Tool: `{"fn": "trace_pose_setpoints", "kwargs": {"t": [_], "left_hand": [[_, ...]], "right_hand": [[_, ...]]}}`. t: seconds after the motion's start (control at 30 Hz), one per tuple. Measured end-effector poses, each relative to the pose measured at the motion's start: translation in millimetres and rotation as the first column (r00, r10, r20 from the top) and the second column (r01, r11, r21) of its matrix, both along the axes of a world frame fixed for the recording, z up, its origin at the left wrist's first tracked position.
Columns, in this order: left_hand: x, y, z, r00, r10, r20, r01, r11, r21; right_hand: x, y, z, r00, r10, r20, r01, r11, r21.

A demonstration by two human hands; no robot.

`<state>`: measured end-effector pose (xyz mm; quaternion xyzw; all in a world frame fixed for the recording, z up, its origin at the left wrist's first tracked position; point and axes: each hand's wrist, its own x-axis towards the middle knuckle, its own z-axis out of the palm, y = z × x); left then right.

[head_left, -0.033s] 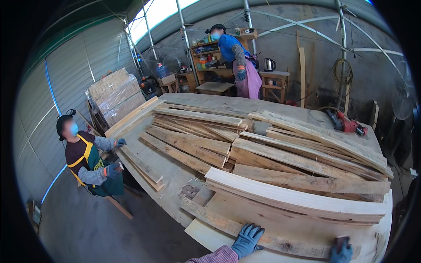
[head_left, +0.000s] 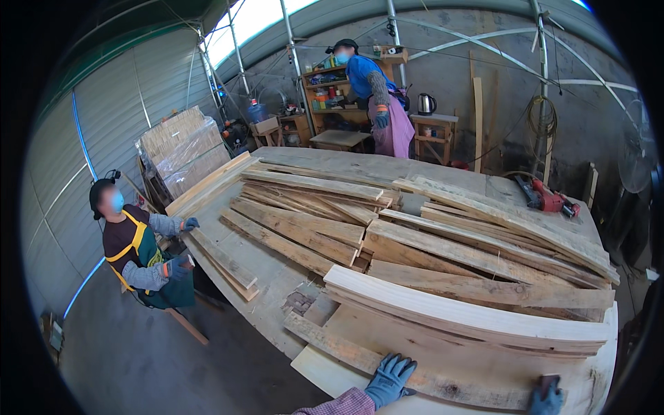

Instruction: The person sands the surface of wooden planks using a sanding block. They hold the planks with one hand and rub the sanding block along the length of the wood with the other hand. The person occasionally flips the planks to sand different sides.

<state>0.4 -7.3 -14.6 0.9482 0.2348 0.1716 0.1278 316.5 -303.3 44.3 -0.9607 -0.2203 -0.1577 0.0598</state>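
Note:
A long narrow wooden board [head_left: 463, 391] lies along the near edge of the table, its surface worn and knotted. My left hand [head_left: 391, 381], in a grey-blue work glove, rests on it with the fingers stretched out over its face. Toward the board's right end, my right hand [head_left: 547, 400], gloved alike, is closed round a small dark block [head_left: 550, 380]; the hand's lower part is cut off by the picture's edge. Just beyond the board stands a stack of pale, smooth planks [head_left: 463, 304].
Rough boards [head_left: 477, 252] cover much of the table [head_left: 277, 332]. A red power tool [head_left: 550, 199] lies at the far right. One co-worker [head_left: 145, 242] stands at the left edge, gloved hands near loose boards; another [head_left: 373, 90] stands beyond the table near shelves [head_left: 325, 90].
My right hand has shifted slightly to the right along the board with the dark block. My left hand stays in place on the board.

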Motion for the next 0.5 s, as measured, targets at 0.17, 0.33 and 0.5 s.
{"fn": "trace_pose_setpoints", "kwargs": {"t": [0.17,0.33,0.5], "left_hand": [[10,-2,4,0.999,-0.01,0.032,0.008,0.998,0.06],[15,-7,-30,0.995,0.038,0.09,-0.046,0.995,0.094],[8,-7,-17,0.998,0.015,0.066,-0.019,0.997,0.07]], "right_hand": [[81,-60,5,0.916,-0.394,-0.076,0.384,0.916,-0.118],[30,-9,0,0.994,-0.082,0.066,0.089,0.991,-0.101],[-59,57,-7,0.953,0.295,0.068,-0.299,0.953,0.046]]}}
